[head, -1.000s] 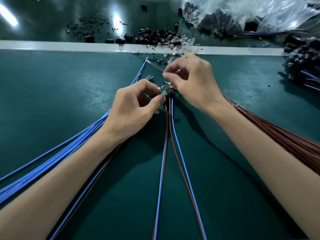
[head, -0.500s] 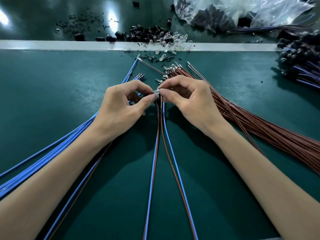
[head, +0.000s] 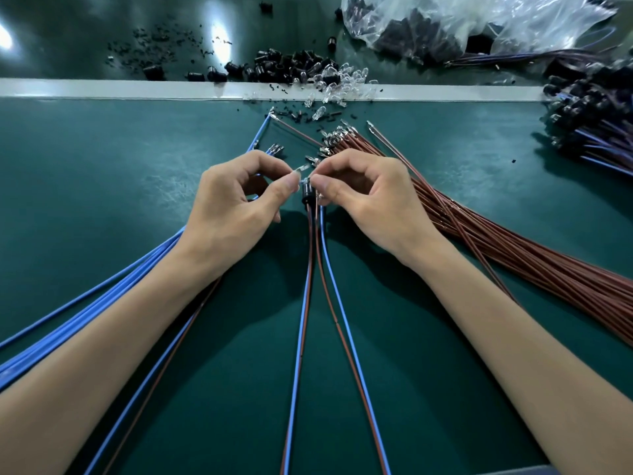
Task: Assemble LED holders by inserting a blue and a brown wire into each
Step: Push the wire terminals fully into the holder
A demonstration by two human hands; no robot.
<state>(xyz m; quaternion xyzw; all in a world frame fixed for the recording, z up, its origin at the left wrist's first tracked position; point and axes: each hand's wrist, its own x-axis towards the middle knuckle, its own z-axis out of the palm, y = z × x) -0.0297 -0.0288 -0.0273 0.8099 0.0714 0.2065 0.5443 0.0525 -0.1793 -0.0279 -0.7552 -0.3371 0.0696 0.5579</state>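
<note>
Small black cylindrical LED holder (head: 307, 194) at centre, blue wire (head: 296, 371) and brown wire (head: 310, 234) trailing from it.

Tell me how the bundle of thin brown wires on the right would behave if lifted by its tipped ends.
Probably floppy: the bundle of thin brown wires lies slack and flat on the green mat, so it would likely sag. Likely to splay too: no tie shows, and some strands stray near the metal-tipped ends.

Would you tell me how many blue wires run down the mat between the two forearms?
2. One blue wire lies left of centre beside a brown wire; the other lies right of centre beside a second brown wire. Others may be hidden.
</note>
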